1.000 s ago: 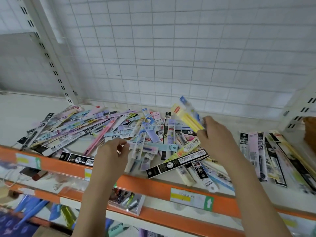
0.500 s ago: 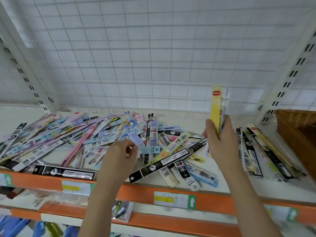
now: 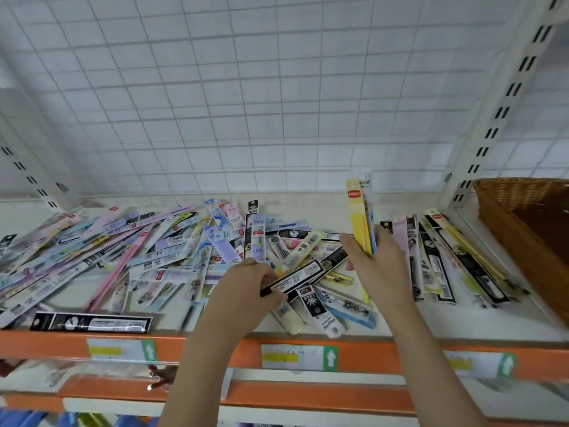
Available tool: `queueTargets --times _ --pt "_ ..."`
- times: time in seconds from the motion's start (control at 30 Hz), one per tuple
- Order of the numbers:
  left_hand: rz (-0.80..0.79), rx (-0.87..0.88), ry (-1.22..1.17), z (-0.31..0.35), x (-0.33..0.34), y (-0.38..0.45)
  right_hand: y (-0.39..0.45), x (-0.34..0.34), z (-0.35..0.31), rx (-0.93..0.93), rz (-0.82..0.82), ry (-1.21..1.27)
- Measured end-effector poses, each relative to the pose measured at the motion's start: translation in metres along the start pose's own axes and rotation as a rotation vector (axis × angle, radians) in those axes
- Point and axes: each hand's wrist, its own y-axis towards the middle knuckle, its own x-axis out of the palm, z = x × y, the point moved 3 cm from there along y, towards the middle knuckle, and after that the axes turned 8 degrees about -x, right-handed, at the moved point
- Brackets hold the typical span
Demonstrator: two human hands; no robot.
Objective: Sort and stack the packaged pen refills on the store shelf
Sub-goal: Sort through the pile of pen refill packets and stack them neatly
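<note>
Fingers left: my left hand pinches a black pack.
Fingers right: my right hand grips upright yellow packs.
Basket: shelf's right edge, contents unclear.

I am standing in a stationery shop. In front of me is a retail shelf with an orange front rail carrying price labels, backed by white wire grid panel and slotted uprights, heaped with packaged pen refills.

big messy pile of refill packs sprawled flat over the shelf, a tidier row on the right, a yellow pack upright, a black pack lifted diagonally.
</note>
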Motion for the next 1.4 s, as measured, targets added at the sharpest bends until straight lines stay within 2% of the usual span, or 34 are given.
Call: queueTargets --times 0.13,0.23,0.53,0.77,1.13,1.23,1.4 --pt "0.009 0.013 0.086 0.004 -0.001 0.002 0.003 -0.005 -0.006 -0.047 0.046 -0.030" --pt "0.026 0.014 0.094 0.007 -0.006 0.002 0.002 -0.002 -0.007 -0.094 0.007 -0.051" --pt "0.120 0.069 0.121 0.021 -0.022 0.008 0.001 0.004 0.006 -0.028 -0.080 -0.086" --pt "0.125 -0.018 0.101 0.030 -0.010 0.021 -0.002 -0.003 0.008 -0.028 0.027 -0.121" --pt "-0.045 -0.106 0.301 0.036 0.017 0.055 -0.001 -0.001 0.008 -0.066 0.001 -0.206" --pt "-0.045 -0.125 0.223 0.036 0.011 0.059 -0.002 0.000 0.010 -0.074 -0.009 -0.206" --pt "-0.026 -0.202 -0.195 0.029 -0.025 0.052 -0.001 0.001 0.010 -0.105 -0.016 -0.251"
